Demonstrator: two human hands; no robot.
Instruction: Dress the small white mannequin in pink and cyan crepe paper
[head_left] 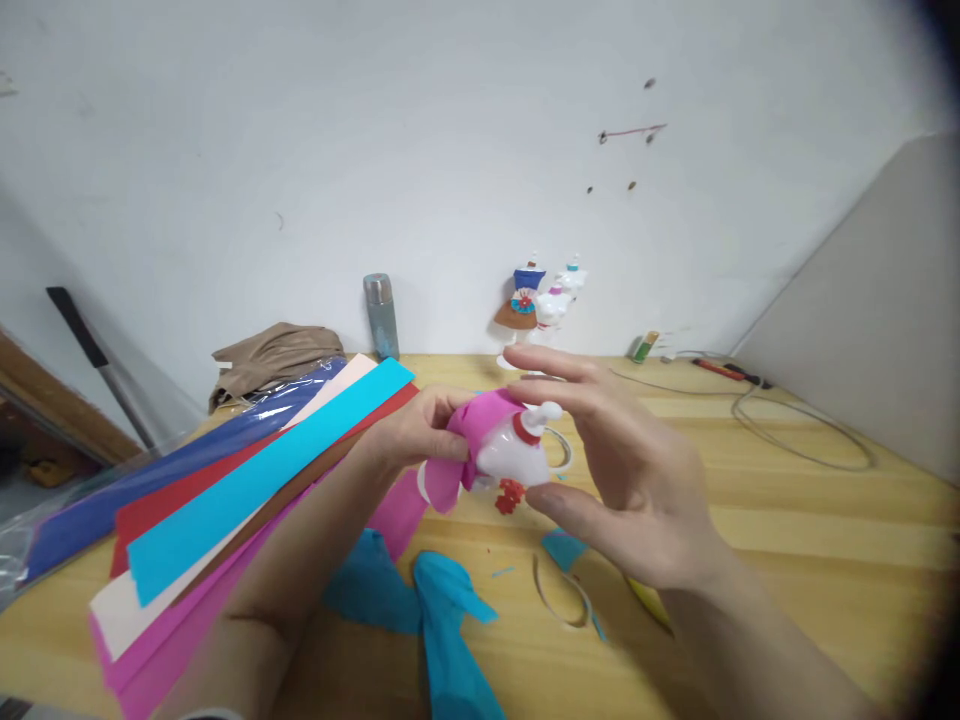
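Observation:
In the head view, my left hand (pixel 416 430) is closed round a small white dress form (pixel 510 455), pinching pink crepe paper (pixel 461 450) against it. The form is tilted on its side, its red-banded neck and white knob pointing right. My right hand (pixel 630 460) is open beside it, fingers spread above and thumb close to the form's lower edge. I cannot tell whether the thumb touches. A red flower-like piece (pixel 510 496) shows just under the form. Crumpled blue paper (pixel 450 600) lies on the table below my hands.
Coloured paper strips (pixel 270 470) fan out at left, by brown cloth (pixel 281 355) and a flask (pixel 381 315). Against the wall stand a dressed small form (pixel 525 300) and bare white forms (pixel 553 305). A cable (pixel 810 460) curls at right; a curved strip (pixel 559 600) lies in front.

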